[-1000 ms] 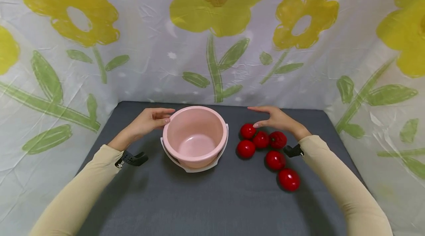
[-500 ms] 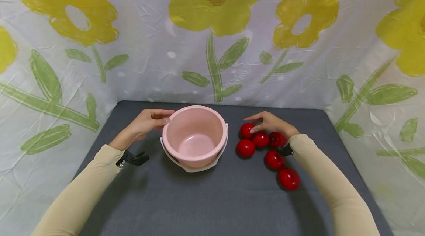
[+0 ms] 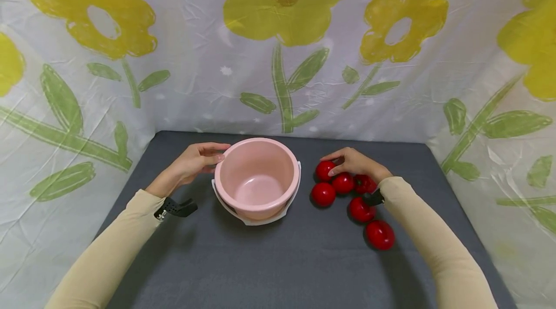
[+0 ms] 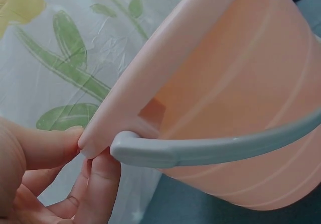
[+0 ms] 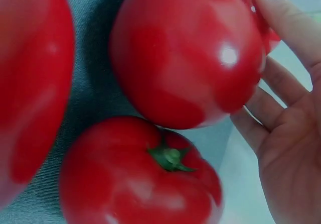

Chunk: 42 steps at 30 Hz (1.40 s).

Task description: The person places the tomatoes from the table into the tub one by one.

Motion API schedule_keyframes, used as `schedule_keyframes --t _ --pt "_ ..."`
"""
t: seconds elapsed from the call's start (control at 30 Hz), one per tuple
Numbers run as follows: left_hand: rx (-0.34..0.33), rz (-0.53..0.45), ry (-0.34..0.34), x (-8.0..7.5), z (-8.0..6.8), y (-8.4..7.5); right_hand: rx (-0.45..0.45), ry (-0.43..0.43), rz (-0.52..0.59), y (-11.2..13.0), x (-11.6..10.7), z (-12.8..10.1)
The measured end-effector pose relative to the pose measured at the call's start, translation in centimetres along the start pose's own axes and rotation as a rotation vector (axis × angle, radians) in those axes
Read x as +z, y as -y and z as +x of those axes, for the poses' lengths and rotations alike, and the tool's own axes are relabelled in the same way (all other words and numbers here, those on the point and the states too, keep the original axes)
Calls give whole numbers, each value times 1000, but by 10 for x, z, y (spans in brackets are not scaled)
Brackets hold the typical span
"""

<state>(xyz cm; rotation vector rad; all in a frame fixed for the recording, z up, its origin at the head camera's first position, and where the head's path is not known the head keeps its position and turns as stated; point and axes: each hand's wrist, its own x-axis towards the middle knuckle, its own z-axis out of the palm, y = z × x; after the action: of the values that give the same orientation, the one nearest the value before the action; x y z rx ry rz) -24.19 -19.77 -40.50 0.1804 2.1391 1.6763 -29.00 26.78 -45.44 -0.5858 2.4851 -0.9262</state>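
A pink bucket [image 3: 258,206] stands upright at the middle, its white handle [image 4: 215,151] hanging down the near side. My left hand [image 3: 191,161] pinches the bucket's rim at its left, thumb above and fingers beneath. To the right lie several red tomatoes. The farthest tomato [image 3: 324,171] is between the thumb and fingers of my right hand [image 3: 354,161], which reaches over from behind. In the right wrist view, a glossy tomato [image 5: 185,53] covers part of those fingertips, and a tomato with a green stem [image 5: 140,179] sits beside it.
Close under my right wrist are a tomato [image 3: 343,183], another tomato [image 3: 361,209] and the nearest tomato [image 3: 380,235]. A dark grey cloth [image 3: 260,270] covers the table. Flower-printed curtains [image 3: 187,82] enclose the back and sides.
My right hand has come down and slightly left onto the farthest tomato, its fingers closing around it. My left hand stays on the bucket's rim.
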Motion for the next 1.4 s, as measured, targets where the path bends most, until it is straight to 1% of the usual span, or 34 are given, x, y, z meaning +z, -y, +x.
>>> schedule_keyframes --t 0.2,0.4,0.63,0.77,0.93,1.13,1.4 --pt "-4 -23 -4 1 -1 -2 -34 -21 49 13 -12 -5" --pt "0 -50 -11 2 -1 -1 -45 -31 54 30 -26 -7" --pt "-13 -33 -6 1 1 -3 -45 -46 73 48 -37 -7" --pt "-13 -23 -4 1 2 -3 -71 -46 86 62 -43 -6" --pt "-10 -24 -2 0 1 -3 -133 -42 94 80 -48 -2" --pt "-17 -30 -3 0 2 -2 -154 -58 93 99 -51 2" --pt "-15 -42 -11 0 3 0 -202 -33 163 127 -54 8"
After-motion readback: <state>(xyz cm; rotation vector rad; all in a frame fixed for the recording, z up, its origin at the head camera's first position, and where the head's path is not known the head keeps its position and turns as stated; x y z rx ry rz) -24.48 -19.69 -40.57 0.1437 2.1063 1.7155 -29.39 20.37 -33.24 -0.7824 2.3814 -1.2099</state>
